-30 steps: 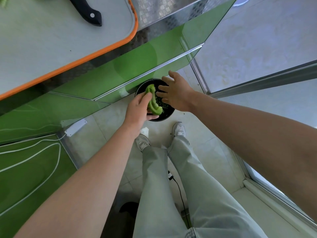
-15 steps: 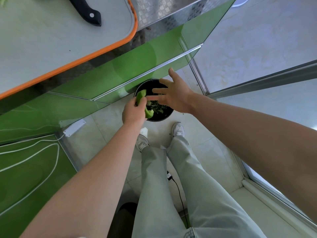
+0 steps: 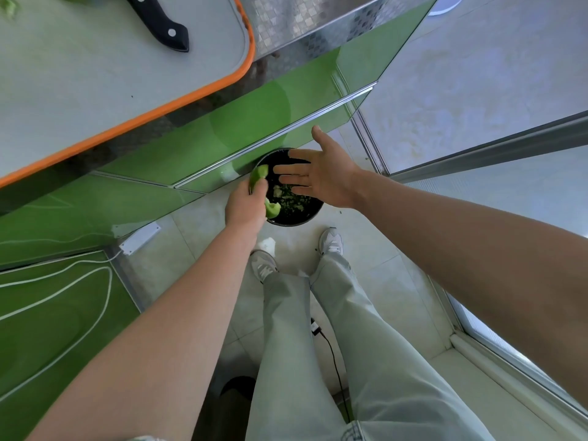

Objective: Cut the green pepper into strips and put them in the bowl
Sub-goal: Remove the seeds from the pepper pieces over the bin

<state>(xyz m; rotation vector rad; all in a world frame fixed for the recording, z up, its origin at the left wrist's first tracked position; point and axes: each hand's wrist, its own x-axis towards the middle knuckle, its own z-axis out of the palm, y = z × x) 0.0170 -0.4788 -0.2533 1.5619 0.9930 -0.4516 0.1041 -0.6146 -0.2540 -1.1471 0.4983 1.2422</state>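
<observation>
Left grip (image 3: 245, 207) holding green pepper piece (image 3: 258, 174) at rim of black container (image 3: 296, 221), right grip (image 3: 328, 180) wide, fingers straight

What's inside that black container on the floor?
Inside the black container, green and pale scraps lie on the bottom. The left hand, its pepper piece and the right hand hide other parts.

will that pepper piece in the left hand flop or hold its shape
Probably stiff: the pepper holds its curve sticking out both sides of the left hand. Likely light, since one hand grips it. Its glossy skin may be slippery.
</observation>
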